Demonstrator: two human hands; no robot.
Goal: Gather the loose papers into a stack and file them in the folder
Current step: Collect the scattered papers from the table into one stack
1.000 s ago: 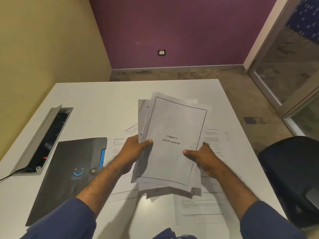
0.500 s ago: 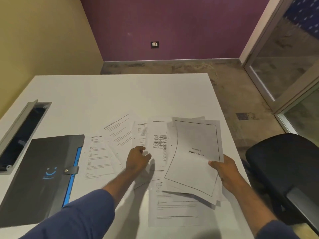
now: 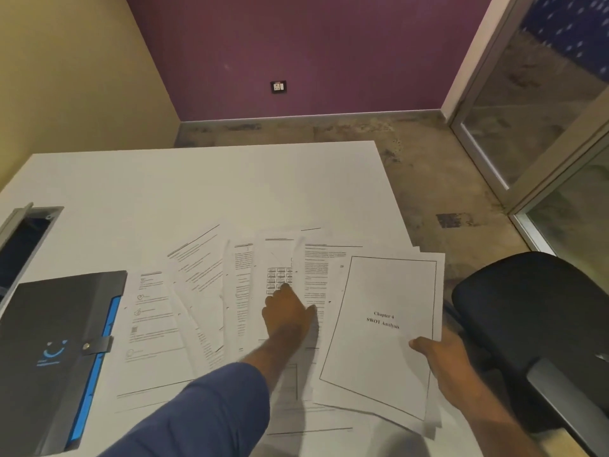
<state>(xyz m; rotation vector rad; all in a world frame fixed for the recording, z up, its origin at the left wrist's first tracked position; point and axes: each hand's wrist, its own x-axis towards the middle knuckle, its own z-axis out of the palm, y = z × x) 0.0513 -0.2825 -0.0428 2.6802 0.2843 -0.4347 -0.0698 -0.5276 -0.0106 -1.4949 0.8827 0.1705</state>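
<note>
My right hand (image 3: pixel 438 356) grips a small stack of papers (image 3: pixel 382 331) by its right edge; the top sheet reads "Chapter 4 SWOT Analysis". The stack hangs over the table's right side. My left hand (image 3: pixel 288 313) rests with fingers spread on a loose sheet with a grid (image 3: pixel 278 258) in the middle of the table. Several more loose papers (image 3: pixel 197 278) fan out to the left and under my arm. The dark grey folder (image 3: pixel 49 351) with a blue edge and snap strap lies closed at the left.
The white table (image 3: pixel 204 179) ends at the right just past the papers. A black office chair (image 3: pixel 534 324) stands close on the right. An open cable box (image 3: pixel 23 232) is set into the table at the far left. Glass door at the right.
My left hand let go of the stack and came down onto the loose sheets, then slid a little right. My right hand carried the stack to the right.
</note>
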